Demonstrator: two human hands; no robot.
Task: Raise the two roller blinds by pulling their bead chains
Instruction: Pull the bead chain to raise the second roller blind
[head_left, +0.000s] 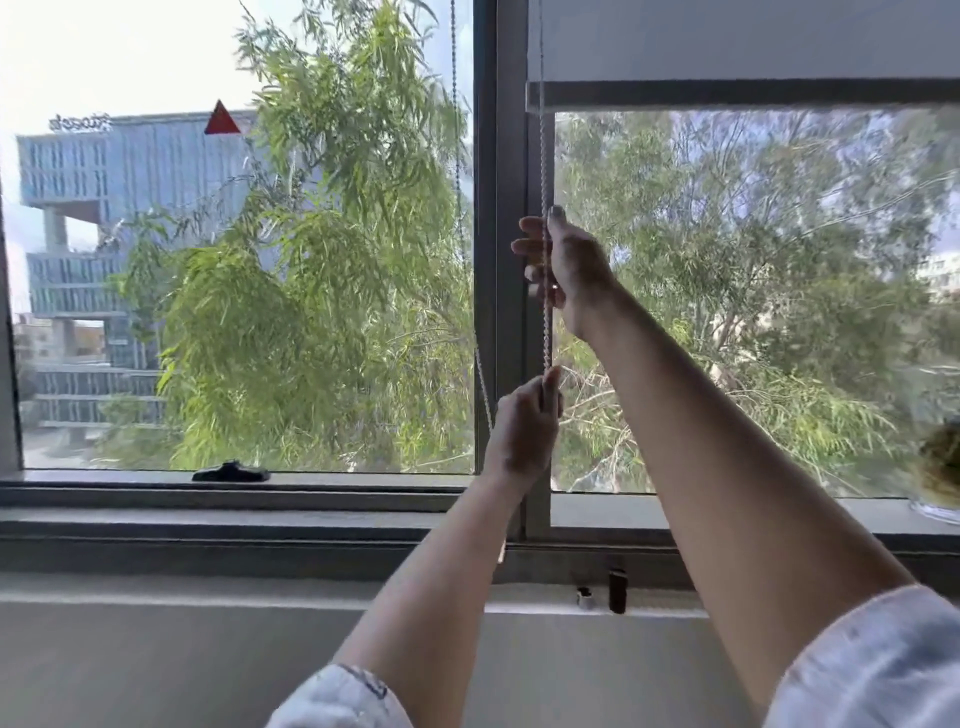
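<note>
The right roller blind is a pale grey sheet, its dark bottom bar high in the right pane. Its white bead chain hangs straight down beside the centre window post. My right hand is closed around that chain at mid height. My left hand pinches the same chain lower down, just below the right hand. A second thin bead chain hangs in front of the left pane, untouched. No blind fabric shows over the left pane.
A dark window latch lies on the left sill. The grey centre post divides the panes. Small dark fittings sit on the ledge below. A plant stands at the far right of the sill.
</note>
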